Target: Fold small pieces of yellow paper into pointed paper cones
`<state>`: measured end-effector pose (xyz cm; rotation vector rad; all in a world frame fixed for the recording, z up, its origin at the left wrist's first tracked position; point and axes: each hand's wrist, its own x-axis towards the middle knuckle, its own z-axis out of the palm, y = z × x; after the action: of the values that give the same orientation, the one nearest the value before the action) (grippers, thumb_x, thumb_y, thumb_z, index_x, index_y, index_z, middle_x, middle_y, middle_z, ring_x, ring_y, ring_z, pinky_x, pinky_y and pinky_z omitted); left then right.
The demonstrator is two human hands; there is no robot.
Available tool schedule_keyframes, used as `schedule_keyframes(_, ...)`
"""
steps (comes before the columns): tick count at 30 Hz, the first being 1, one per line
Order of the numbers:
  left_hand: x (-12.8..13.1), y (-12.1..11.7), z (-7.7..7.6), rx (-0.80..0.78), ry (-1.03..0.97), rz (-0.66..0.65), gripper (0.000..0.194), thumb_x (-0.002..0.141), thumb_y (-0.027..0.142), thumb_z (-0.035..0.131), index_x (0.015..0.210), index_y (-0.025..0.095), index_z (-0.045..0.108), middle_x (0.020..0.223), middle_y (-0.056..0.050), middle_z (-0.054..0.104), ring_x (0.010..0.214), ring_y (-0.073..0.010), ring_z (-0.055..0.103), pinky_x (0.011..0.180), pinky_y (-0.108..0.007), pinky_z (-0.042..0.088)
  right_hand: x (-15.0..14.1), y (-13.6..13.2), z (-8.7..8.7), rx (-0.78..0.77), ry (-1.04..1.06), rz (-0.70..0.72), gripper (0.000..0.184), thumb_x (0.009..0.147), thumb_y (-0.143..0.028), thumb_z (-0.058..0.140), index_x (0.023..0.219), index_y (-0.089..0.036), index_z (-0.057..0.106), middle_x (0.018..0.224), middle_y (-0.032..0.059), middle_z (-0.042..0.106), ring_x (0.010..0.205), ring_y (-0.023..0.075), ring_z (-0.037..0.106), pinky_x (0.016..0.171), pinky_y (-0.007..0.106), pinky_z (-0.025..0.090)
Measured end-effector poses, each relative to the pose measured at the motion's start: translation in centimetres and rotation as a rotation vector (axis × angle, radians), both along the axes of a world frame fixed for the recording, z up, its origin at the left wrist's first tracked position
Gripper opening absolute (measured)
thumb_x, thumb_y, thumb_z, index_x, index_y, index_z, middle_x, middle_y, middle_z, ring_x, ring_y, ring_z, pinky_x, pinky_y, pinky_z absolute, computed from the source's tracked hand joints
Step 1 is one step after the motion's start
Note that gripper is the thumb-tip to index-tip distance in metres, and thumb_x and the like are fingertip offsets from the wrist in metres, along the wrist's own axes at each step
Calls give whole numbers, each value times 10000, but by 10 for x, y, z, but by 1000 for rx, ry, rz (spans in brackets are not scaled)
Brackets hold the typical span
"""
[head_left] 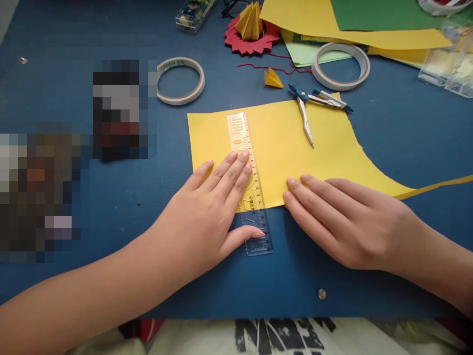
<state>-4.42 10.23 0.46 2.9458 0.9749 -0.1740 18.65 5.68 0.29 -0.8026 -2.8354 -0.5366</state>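
Observation:
A sheet of yellow paper point(281, 128) lies flat on the blue table, its right side cut in a curve with a thin strip trailing off to the right. Across its left part rests a clear plastic ruler point(238, 130), whose near end sticks out past the paper's front edge. My left hand point(218, 202) presses on the ruler with fingers stretched out and thumb spread low on it. Flat on the paper's front edge, right of the ruler, lies my right hand point(351, 217), fingers extended. A compass point(303, 106) lies on the paper's far right part.
Two tape rolls point(181, 101) point(340, 85) lie beyond the paper. Behind are a small folded yellow piece point(273, 79), a red and yellow paper ornament point(251, 44), dark red string point(258, 66), green sheets point(399, 15) and a clear plastic box point(449, 64). Blurred items occupy the left.

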Motion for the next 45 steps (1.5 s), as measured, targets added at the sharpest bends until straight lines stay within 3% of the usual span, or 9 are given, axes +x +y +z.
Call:
schedule_keyframes(14, 0, 0, 0, 7, -1, -2, 748, 919, 577, 160, 1416, 27, 260, 1495, -151, 212, 1397, -273, 210, 1107, -462, 272, 1, -1, -1, 13, -2, -8, 244, 844, -95, 529, 1049, 18, 600, 1049, 223, 661, 936, 321, 638, 736, 406, 520)
schedule_keyframes(28, -1, 1, 0, -8, -8, -8, 747, 920, 575, 158, 1420, 28, 247, 1500, -147, 196, 1398, -275, 209, 1099, -468, 277, -2, 1, -3, 90, -28, -80, 151, 870, -135, 532, 979, -102, 631, 1007, 105, 686, 954, 204, 614, 899, 396, 447)
schedule_keyframes(45, -1, 0, 0, -25, 3, -5, 753, 915, 576, 223, 1427, 24, 219, 1507, -149, 168, 1403, -282, 190, 1104, -476, 250, -2, 1, -5, 99, -25, -79, 136, 853, -135, 542, 956, -129, 630, 972, 88, 682, 919, 179, 594, 941, 401, 413)
